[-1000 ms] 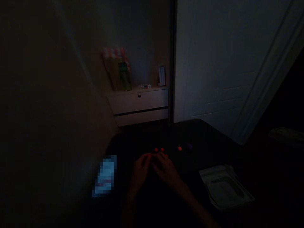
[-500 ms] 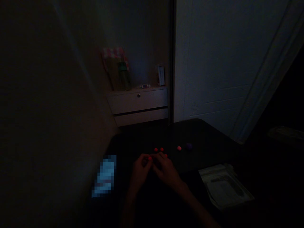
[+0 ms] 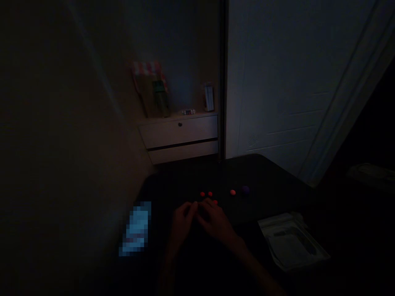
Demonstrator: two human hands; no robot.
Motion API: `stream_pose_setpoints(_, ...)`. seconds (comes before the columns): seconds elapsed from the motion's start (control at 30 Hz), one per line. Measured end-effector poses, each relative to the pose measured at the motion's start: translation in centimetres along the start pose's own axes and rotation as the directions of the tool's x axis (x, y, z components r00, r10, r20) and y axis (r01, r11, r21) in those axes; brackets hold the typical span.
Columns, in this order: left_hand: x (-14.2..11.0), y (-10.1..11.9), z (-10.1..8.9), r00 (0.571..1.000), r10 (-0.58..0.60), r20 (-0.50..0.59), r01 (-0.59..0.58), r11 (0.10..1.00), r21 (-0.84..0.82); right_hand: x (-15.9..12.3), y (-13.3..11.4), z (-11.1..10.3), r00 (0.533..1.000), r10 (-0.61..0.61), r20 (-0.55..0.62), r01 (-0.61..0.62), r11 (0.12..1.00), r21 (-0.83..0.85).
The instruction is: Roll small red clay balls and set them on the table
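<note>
The room is very dark. My left hand (image 3: 182, 222) and my right hand (image 3: 216, 220) meet over a black table (image 3: 262, 181), fingertips together in a pinch around something small that I cannot make out. Just beyond the fingers lie two small red pieces (image 3: 206, 194), another red piece (image 3: 215, 202) by my right fingers, an orange piece (image 3: 233, 192) and a purple piece (image 3: 245, 189) further right.
A lit screen (image 3: 135, 228) glows at the table's left edge. A clear plastic bag (image 3: 291, 242) lies at the right. Behind stand a low drawer unit (image 3: 180, 137) with boxes on top, a wall at left and a white door (image 3: 277, 82).
The hands stay together in the same spot; the red piece seen between the fingertips half a second ago is now hidden by the fingers.
</note>
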State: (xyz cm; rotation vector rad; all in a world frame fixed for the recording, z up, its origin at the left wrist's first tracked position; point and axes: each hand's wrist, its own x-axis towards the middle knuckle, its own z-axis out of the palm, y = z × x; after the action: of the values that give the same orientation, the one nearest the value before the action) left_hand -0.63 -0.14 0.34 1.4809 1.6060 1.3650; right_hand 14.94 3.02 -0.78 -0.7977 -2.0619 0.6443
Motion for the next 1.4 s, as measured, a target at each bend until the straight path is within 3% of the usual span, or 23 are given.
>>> stream_pose_setpoints(0.3,-0.48,0.39,-0.01,0.995,0.035,0.097,-0.033,0.999,-0.021,0.05,-0.27,-0.52,1.0,0.007,0.004,-0.007,0.998,0.069)
stream_pose_setpoints(0.63,-0.31,0.6,0.09,0.996,0.035,0.082,-0.036,0.999,0.009,0.06,-0.35,-0.52,0.999,0.011,0.047,-0.012,0.999,0.037)
stream_pose_setpoints(1.2,-0.31,-0.2,0.04,0.994,0.043,0.102,-0.043,0.999,-0.002,-0.11,0.3,-0.11,1.0,0.006,0.007,-0.007,1.0,0.024)
stream_pose_setpoints(1.4,-0.32,-0.09,0.25,0.999,0.042,0.015,-0.042,0.999,-0.02,-0.13,0.15,-0.13,1.0,-0.001,0.012,0.0,0.999,0.034)
